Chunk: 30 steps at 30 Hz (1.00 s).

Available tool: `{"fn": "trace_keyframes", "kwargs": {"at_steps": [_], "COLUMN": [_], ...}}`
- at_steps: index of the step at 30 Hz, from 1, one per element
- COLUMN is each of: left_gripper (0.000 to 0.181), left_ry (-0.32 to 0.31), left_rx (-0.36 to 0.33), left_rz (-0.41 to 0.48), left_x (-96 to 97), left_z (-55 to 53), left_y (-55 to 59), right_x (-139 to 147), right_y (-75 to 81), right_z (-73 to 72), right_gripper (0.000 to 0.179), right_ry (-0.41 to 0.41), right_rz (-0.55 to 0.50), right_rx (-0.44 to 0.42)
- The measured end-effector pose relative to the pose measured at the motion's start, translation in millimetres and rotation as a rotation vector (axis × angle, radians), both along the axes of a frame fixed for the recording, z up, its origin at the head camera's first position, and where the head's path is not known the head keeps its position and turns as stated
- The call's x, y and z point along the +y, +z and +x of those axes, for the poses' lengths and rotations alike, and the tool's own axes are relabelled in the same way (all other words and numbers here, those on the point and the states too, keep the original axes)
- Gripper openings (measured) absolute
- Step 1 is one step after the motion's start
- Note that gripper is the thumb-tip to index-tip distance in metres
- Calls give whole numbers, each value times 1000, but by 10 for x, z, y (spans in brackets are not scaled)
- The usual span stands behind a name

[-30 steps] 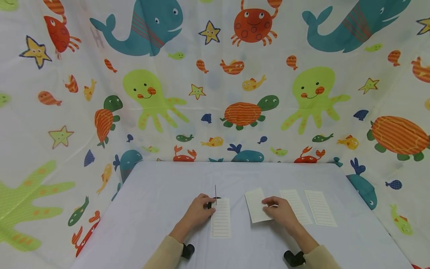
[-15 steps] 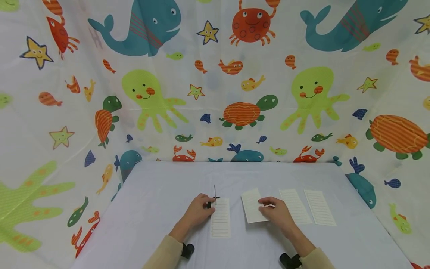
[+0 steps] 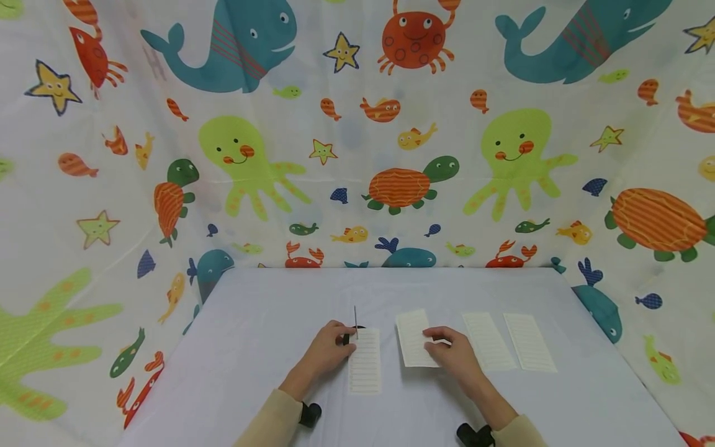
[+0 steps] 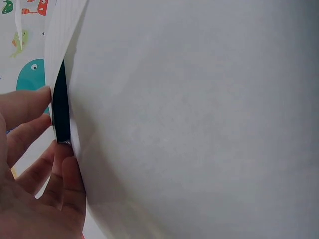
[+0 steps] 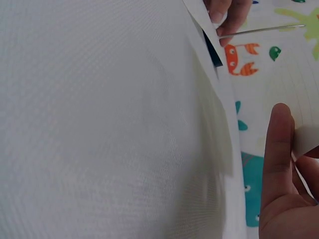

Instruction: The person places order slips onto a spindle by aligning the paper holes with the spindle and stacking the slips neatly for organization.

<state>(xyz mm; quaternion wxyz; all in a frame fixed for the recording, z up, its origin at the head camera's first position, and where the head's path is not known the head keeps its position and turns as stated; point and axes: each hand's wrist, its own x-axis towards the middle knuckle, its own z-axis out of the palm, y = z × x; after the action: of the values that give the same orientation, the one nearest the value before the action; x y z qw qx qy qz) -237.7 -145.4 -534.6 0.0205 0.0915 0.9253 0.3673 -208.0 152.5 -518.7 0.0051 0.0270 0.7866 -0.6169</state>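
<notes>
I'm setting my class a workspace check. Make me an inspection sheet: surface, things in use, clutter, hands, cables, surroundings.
Surface: white cloth, covering the worktop.
Things in use: lined card, top end over a black base; thin pin upright there; lifted card; third card and fourth card lying to the right, lined.
Clutter: nothing seen.
Hands: left hand grips the base and card edge; right hand holds the lifted card.
Cables: nothing seen.
Surroundings: curtain printed with sea animals.
</notes>
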Motion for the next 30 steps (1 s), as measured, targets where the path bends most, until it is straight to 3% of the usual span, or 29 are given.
{"fn": "trace_keyframes", "kwargs": {"at_steps": [12,30], "left_gripper": [33,34], "left_ry": [-9,-2], "left_rx": [5,23], "left_rz": [-14,-14], "left_x": [-2,11], "left_z": [-5,-5], "left_y": [51,20], "right_x": [-118,-158], "right_y": [104,240], "right_z": [47,50], "right_gripper": [24,23], "right_ry": [-8,-22], "right_rz": [-18,-47], "right_rx": [6,46]}}
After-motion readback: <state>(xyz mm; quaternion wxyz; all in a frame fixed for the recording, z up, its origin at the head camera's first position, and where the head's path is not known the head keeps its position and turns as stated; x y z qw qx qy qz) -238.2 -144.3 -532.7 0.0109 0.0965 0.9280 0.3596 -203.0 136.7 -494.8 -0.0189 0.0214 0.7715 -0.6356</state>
